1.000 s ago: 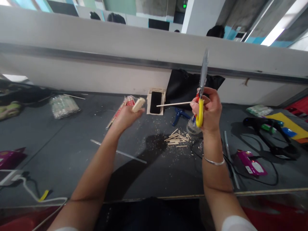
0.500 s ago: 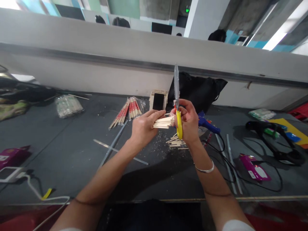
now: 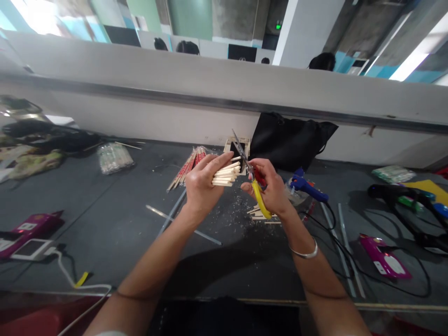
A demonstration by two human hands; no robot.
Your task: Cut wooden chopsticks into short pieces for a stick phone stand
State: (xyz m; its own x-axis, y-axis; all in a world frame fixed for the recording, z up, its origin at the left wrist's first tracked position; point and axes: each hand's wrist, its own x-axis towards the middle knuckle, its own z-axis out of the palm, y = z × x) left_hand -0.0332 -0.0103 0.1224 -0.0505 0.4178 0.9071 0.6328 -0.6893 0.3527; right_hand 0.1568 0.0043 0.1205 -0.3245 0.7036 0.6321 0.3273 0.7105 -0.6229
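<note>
My left hand (image 3: 201, 184) is closed round a bundle of pale wooden sticks (image 3: 227, 175), their ends pointing right. My right hand (image 3: 271, 191) grips scissors (image 3: 252, 182) with yellow and red handles. The blades point up and left and meet the stick ends. Both hands hover above the dark grey table (image 3: 122, 224). Below them lies a small heap of cut stick pieces (image 3: 261, 213) amid wood crumbs.
A pack of red-wrapped chopsticks (image 3: 189, 165), a small wooden box (image 3: 238, 147) and a black bag (image 3: 290, 140) lie behind the hands. A blue glue gun (image 3: 308, 185), cables and a magenta device (image 3: 383, 262) sit right. A bagged stick pack (image 3: 115, 157) and phone (image 3: 30, 247) lie left.
My left hand came in from the left with the stick bundle to meet the right hand. The scissors tilted from upright down to the stick ends.
</note>
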